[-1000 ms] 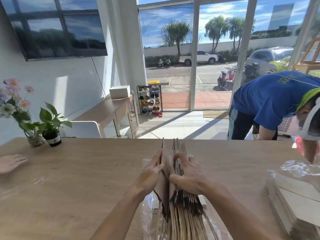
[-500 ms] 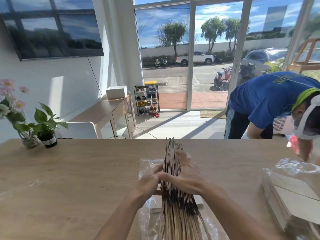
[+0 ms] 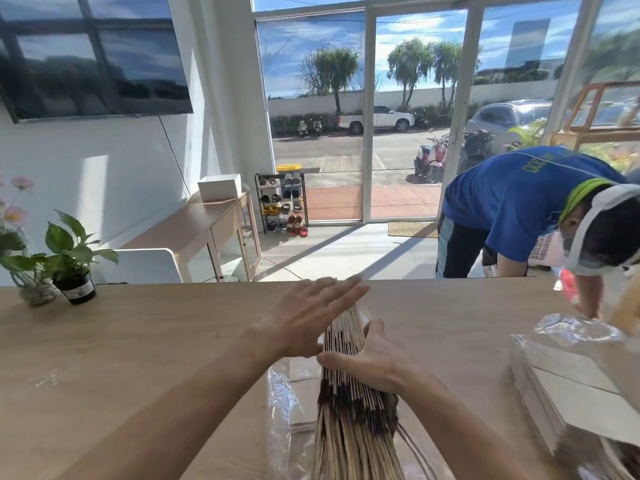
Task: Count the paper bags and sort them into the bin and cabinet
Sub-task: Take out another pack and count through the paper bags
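Observation:
A thick stack of flat brown paper bags (image 3: pixel 346 386) stands on edge on the wooden table (image 3: pixel 145 344), its handles pointing toward me, on top of a clear plastic wrapper (image 3: pixel 287 403). My right hand (image 3: pixel 367 362) presses against the stack's right side and top, holding it upright. My left hand (image 3: pixel 311 317) hovers flat, fingers spread, over the far left part of the stack, blurred with motion. No bin shows. A light wooden cabinet (image 3: pixel 214 230) stands by the wall at the left.
A second wrapped pack of bags (image 3: pixel 568 386) lies at the table's right. A person in a blue shirt (image 3: pixel 519 206) bends over beyond the far right edge. Potted plants (image 3: pixel 69 261) stand at the far left. A white chair (image 3: pixel 142 265) is behind the table.
My left hand has let go of the bags and lifted, opening flat above the stack. The gap I had parted in the stack has closed. My right hand stays on the stack.

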### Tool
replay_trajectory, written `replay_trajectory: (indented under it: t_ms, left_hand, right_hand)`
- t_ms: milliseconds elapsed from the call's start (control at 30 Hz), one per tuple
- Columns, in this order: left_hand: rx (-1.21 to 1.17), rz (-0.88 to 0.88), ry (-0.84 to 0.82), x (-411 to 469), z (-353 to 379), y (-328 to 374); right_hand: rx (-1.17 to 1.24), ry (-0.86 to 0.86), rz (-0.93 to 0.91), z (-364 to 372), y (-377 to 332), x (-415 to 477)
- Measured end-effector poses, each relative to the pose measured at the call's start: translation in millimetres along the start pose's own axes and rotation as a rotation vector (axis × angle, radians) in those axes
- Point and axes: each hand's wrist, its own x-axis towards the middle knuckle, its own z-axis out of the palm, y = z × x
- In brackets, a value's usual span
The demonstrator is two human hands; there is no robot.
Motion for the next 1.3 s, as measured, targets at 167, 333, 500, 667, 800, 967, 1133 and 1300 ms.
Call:
replay_trajectory:
  t_ms: [167, 333, 500, 667, 800, 967, 1133, 1300]
  left_hand:
    - [0.263, 0.269, -0.119, 23, -9, 10]
    - [0.238, 0.431, -0.088, 37, -12, 11]
    - [-0.025, 0.420, -0.157, 39, -8, 3]
    - [-0.333, 0.242, -0.102, 28, -12, -19]
    - [-0.666, 0.080, 0.027, 12, -7, -29]
    - [-1.091, -0.083, 0.112, -15, 7, -15]
    - [-1.318, -0.312, 0.123, -30, 38, -3]
    - [-1.536, -0.506, 0.036, -53, 60, 29]
  right_hand:
    - [0.498, -0.264, 0.047, -13, 36, -7]
    - [0.850, -0.388, 0.145, 5, 86, -11]
    - [1.003, -0.421, 0.150, 18, 107, -20]
    - [1.278, -0.289, -0.077, -8, 131, -24]
    - [1.434, -0.199, -0.222, -15, 158, -24]
    - [1.510, -0.186, -0.201, -45, 142, -44]
    - [1.140, -0.038, -0.444, -28, 123, -41]
    - [0.832, 0.025, -0.419, -22, 100, -40]
